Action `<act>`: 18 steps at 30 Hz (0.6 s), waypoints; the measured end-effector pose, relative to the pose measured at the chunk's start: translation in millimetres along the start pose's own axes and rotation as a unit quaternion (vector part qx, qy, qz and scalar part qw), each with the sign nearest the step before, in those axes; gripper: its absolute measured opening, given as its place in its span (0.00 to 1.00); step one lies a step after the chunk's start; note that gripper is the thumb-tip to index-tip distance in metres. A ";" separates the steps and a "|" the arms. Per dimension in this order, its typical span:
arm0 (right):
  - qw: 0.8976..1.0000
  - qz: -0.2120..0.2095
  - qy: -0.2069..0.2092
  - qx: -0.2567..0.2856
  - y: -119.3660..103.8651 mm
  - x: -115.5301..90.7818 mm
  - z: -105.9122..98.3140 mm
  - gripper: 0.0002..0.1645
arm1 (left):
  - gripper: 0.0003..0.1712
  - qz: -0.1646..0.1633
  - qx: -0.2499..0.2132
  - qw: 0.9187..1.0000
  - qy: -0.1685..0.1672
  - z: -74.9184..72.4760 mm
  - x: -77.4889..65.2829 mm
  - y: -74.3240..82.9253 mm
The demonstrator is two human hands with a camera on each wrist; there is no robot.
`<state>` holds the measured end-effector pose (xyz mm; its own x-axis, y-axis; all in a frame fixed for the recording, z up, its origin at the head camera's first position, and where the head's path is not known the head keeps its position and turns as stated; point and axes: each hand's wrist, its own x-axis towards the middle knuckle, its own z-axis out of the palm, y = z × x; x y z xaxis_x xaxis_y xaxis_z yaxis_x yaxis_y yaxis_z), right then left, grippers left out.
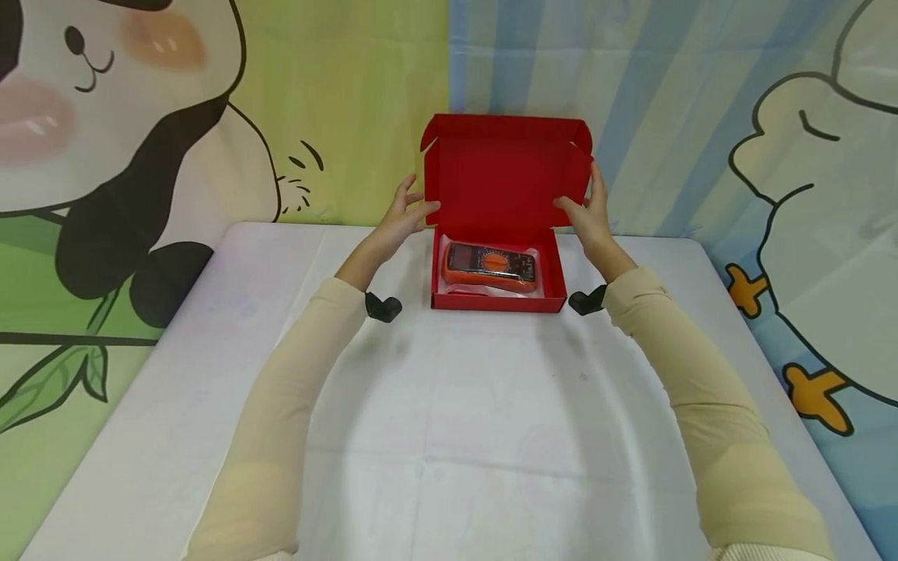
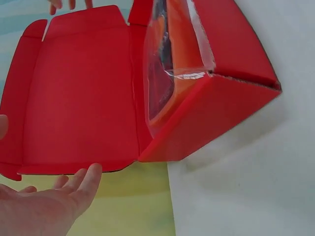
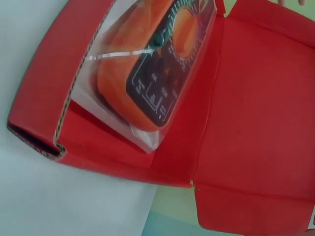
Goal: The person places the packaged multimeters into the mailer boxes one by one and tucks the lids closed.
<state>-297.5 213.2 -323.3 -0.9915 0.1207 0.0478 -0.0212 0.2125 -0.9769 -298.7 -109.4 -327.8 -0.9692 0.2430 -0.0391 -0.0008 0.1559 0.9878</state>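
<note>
A red cardboard box [image 1: 498, 302] stands on the table with its lid [image 1: 501, 167] raised upright at the back. Inside lies an orange and black multimeter [image 1: 489, 266] with an orange dial, wrapped in clear plastic [image 3: 123, 54]. At the lid's left edge is my left hand [image 1: 394, 224], its fingers [image 2: 88, 183] nearly straight against the side flap and thumb near the edge. My right hand [image 1: 592, 222] holds the lid's right side, thumb across the inner face and fingers around the outside. Most of the right hand is hidden in its wrist view.
A white cloth covers the table [image 1: 449, 436]. Behind it hangs a printed backdrop [image 1: 365, 101] with cartoon animals, close to the raised lid. Dark pieces [image 1: 383, 307] sit at both wrists beside the box.
</note>
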 end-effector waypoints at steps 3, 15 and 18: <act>1.000 -0.006 0.002 0.016 -0.2 -1.2 2.9 0.53 | 0.48 -0.009 -0.011 1.000 0.003 -1.2 0.9 -2.2; 0.996 0.041 0.004 0.082 0.6 -3.1 -3.2 0.47 | 0.48 -0.009 0.015 1.000 -0.013 6.6 2.5 -9.0; 0.993 0.041 0.014 0.109 -0.1 -4.2 -7.4 0.42 | 0.48 -0.003 0.017 1.000 -0.018 9.1 3.5 -8.9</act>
<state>-292.4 219.9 -321.9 -0.9870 0.1573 -0.0318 0.0300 -0.0140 -0.9995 -299.9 -101.3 -338.1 -0.9596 0.2767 -0.0503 0.0030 0.1890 0.9820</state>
